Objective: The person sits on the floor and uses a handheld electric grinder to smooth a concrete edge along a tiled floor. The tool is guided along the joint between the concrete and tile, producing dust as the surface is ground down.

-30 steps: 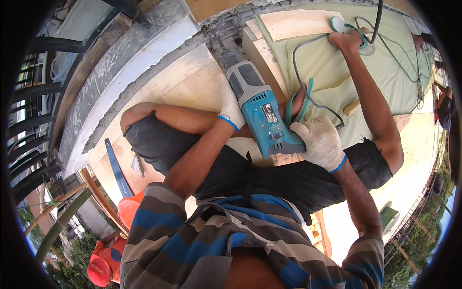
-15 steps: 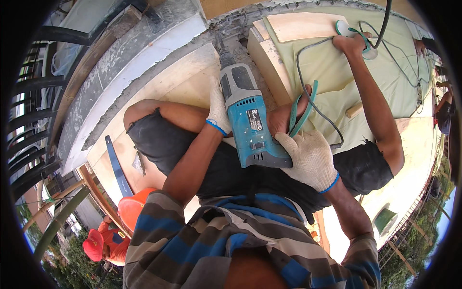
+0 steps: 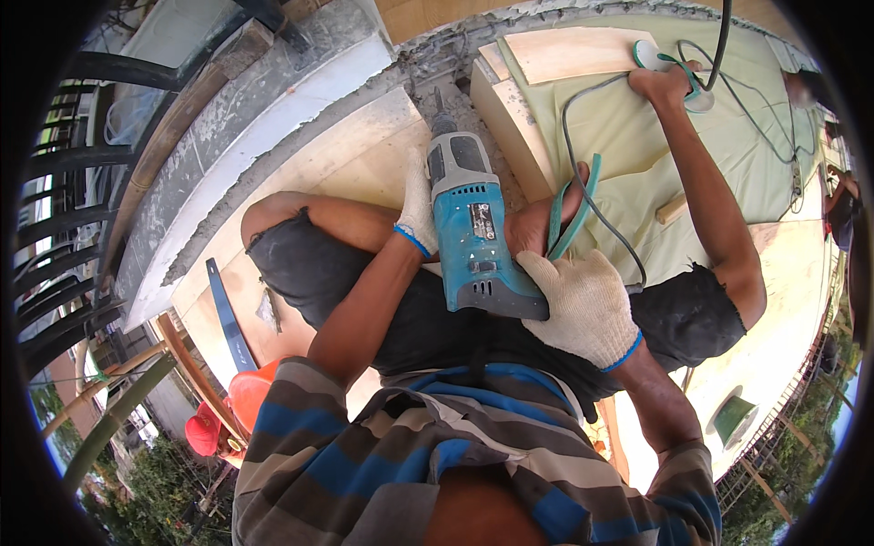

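Note:
A teal and grey rotary hammer [image 3: 472, 232] lies across my lap with its front end pointing away from me. My left hand [image 3: 417, 211], in a white knit glove with a blue cuff, holds the left side of its front body; most of those fingers are hidden underneath. In a matching glove, my right hand [image 3: 587, 308] is wrapped round the rear handle. The bit [image 3: 440, 102] points over a rough concrete channel [image 3: 455, 82]; I cannot tell whether its tip touches. A dark power cord [image 3: 583, 187] curves away past my right hand.
Plywood [image 3: 355, 141] borders the channel on the left, a wooden box edge [image 3: 514, 136] on the right. A hand saw [image 3: 230, 314] lies at left. Greenish sheeting [image 3: 628, 136] carries a loose board [image 3: 583, 53]. Black railings [image 3: 64, 218] stand far left; a red-capped person [image 3: 205, 429] is below.
The rotary hammer's front has swung slightly right, and its bit has drawn back toward me. My left hand moved with it. The red-capped person has shifted right and is more hidden.

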Tool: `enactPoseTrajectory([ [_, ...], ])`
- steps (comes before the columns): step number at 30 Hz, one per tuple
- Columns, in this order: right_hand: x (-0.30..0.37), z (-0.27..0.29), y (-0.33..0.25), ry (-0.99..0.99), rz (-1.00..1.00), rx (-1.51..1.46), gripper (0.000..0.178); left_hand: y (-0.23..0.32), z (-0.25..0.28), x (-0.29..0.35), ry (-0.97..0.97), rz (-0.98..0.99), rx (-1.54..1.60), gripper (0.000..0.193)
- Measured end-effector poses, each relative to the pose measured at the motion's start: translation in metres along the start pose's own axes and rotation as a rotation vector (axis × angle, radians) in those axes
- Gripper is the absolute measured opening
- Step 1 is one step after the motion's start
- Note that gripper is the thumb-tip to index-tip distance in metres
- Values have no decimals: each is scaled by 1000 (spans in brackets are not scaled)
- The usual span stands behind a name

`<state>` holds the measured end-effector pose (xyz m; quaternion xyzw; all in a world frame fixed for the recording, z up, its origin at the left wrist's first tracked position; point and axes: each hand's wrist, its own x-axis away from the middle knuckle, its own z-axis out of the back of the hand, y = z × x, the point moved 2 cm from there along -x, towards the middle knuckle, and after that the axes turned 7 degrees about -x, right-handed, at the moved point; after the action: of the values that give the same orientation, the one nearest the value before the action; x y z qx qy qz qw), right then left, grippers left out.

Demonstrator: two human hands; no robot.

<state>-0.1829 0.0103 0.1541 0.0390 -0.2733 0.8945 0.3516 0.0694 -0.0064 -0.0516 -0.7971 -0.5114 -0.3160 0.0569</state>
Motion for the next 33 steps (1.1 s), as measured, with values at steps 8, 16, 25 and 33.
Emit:
enactPoseTrajectory([
  [8, -7, -6, 18, 54, 66, 46, 73, 3, -12, -2, 102, -136, -137, 113],
  [16, -12, -2, 23, 63, 61, 9, 75, 4, -10, -14, 130, -155, -119, 112],
  [25, -5, 12, 9, 27, 86, 66, 75, -13, -6, 7, 104, -73, -19, 117],
  [33, 7, 7, 0, 31, 80, 94, 75, -14, -4, 12, -40, -119, 44, 114],
])
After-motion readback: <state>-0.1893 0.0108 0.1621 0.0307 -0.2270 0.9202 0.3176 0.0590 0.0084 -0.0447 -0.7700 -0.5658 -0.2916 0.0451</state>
